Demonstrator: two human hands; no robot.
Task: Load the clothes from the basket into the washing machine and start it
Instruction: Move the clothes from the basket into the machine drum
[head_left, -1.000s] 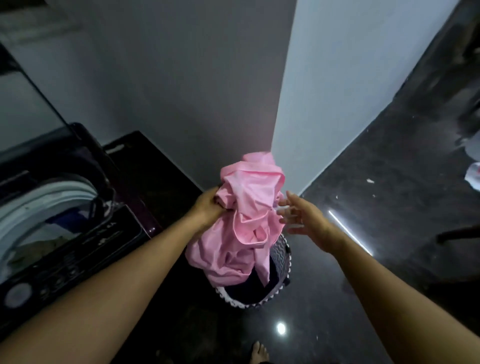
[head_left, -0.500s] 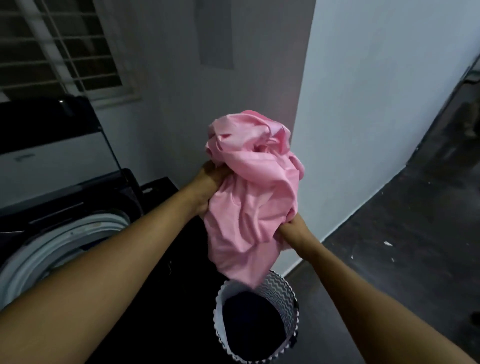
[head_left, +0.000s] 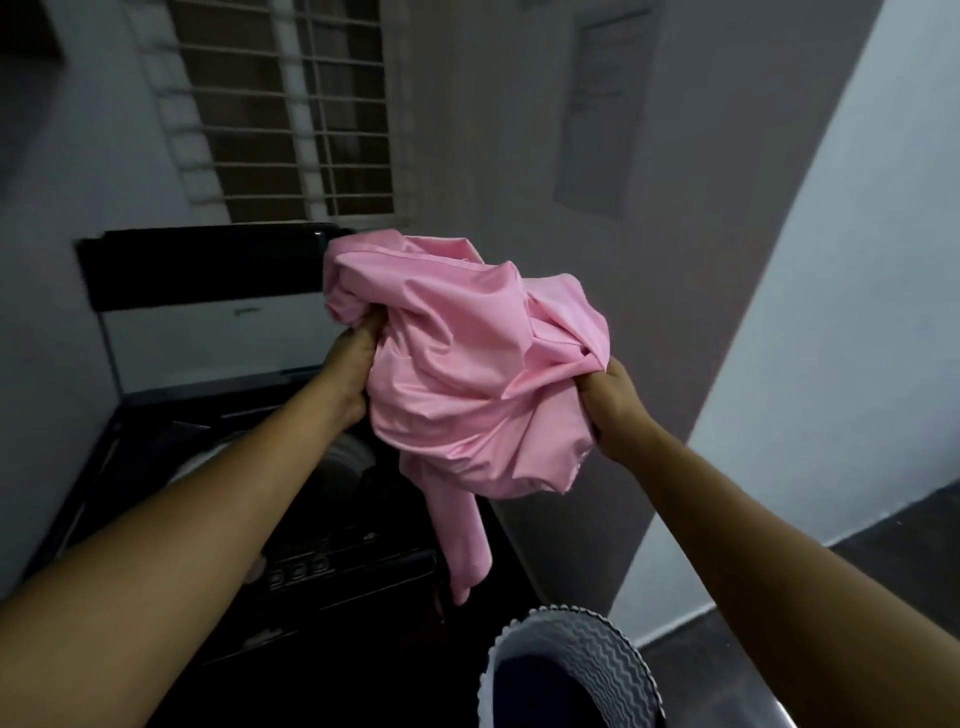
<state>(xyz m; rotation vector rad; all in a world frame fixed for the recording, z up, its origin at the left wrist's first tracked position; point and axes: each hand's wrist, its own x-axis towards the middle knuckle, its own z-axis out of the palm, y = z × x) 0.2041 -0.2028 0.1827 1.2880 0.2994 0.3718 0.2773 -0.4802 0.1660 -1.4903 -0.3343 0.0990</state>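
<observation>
Both grips closed on the bunched pink garment (head_left: 467, 374), left hand (head_left: 348, 374) nearer the washing machine (head_left: 218, 415) opening, down-left of the bundle; right hand (head_left: 613, 405) trails above the basket (head_left: 597, 654).

Washer (head_left: 332, 519) lid (head_left: 208, 312) up, drum mouth open; wall (head_left: 519, 156) close on right.

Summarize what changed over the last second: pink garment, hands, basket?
The pink garment rose out of the basket and was carried left, toward the open washing machine. The right hand, open beside the cloth a second ago, closed on its right edge. The left hand kept its grip throughout. The basket stayed on the floor with dark clothes inside; the machine lid stayed up.
</observation>
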